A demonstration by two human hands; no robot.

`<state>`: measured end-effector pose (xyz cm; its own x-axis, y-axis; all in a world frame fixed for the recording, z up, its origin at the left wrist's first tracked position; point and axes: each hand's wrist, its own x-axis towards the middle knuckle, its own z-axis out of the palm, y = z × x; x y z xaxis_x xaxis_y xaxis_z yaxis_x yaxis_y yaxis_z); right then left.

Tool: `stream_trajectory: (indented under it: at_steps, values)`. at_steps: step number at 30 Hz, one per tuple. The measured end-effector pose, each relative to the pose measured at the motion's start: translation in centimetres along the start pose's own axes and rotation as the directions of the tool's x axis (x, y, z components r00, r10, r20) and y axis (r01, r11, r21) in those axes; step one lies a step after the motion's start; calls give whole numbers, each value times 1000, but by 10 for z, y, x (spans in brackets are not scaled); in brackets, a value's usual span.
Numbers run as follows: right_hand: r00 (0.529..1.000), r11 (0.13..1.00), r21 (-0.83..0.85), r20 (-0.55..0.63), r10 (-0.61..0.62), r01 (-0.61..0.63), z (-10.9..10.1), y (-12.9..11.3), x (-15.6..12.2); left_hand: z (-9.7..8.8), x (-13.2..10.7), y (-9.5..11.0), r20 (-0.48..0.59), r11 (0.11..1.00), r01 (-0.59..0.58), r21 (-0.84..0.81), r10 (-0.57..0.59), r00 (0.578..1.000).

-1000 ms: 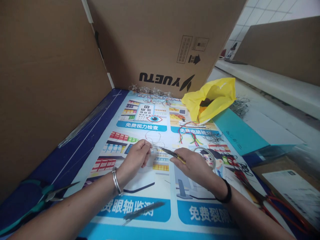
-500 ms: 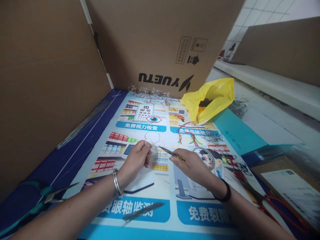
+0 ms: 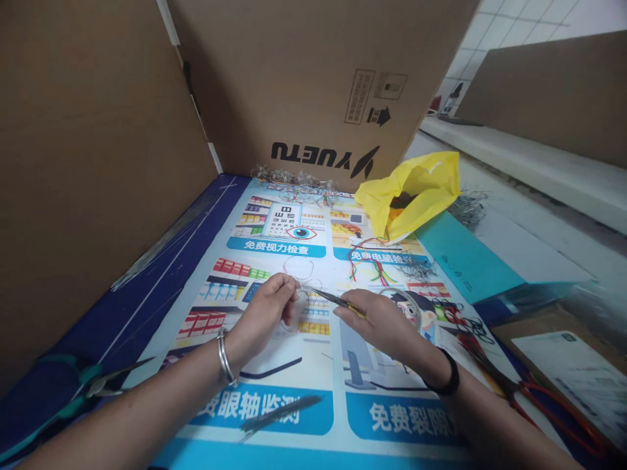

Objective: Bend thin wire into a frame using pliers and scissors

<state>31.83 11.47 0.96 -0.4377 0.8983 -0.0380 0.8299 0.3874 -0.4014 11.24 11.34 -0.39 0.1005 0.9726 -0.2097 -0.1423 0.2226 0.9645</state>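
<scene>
My left hand point(image 3: 275, 300), with a silver bangle at the wrist, pinches a thin, curled wire point(image 3: 313, 284) between thumb and fingers. Fine loops of it stick out past the fingertips, some looking reddish. From the right, my right hand point(image 3: 379, 320) grips slim pointed tweezers point(image 3: 337, 299) with a dark tip and a yellowish handle. Their tip meets the wire just beside my left fingertips; whether it clamps the wire is too small to tell. Below the hands, a bundle of short dark wires point(image 3: 281, 416) lies on the printed poster sheet point(image 3: 337, 365).
Teal-handled pliers point(image 3: 93, 385) lie at left, red-handled scissors point(image 3: 519, 391) at right. A yellow bag point(image 3: 426, 196), coloured cords point(image 3: 379, 264), black and red loops point(image 3: 463, 320) and a clear ring point(image 3: 416, 307) lie around. Cardboard walls point(image 3: 304, 78) stand behind and left.
My right hand and the tweezers have shifted slightly right and down. The wire loops by my left fingertips have changed shape a little; the left hand stays nearly still.
</scene>
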Motion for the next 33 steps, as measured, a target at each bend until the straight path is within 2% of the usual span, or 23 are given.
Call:
stream_trajectory:
  at_steps: [2,9,12,21,26,33]
  values:
    - [1000,1000,-25,-6,0,0,0,-1,-1,0,0,0,-2,1000,6,-18,-6,1000]
    - [1000,998,-65,3,-1,2,-3,-1,0,-2,-3,9,42,978,135,-156,-130,991]
    - [1000,999,-49,12,9,-9,1,-2,1,-1,-4,11,13,977,120,-177,-119,993]
    - [989,990,32,-58,139,-137,21,-19,-1,5,-8,7,-71,972,81,-219,-99,993]
    - [982,986,2,-89,166,-166,27,-23,1,8,-11,5,-59,966,77,-247,-95,994]
    - [990,994,5,-93,108,-108,25,-17,0,10,-13,8,19,948,136,-287,-136,990]
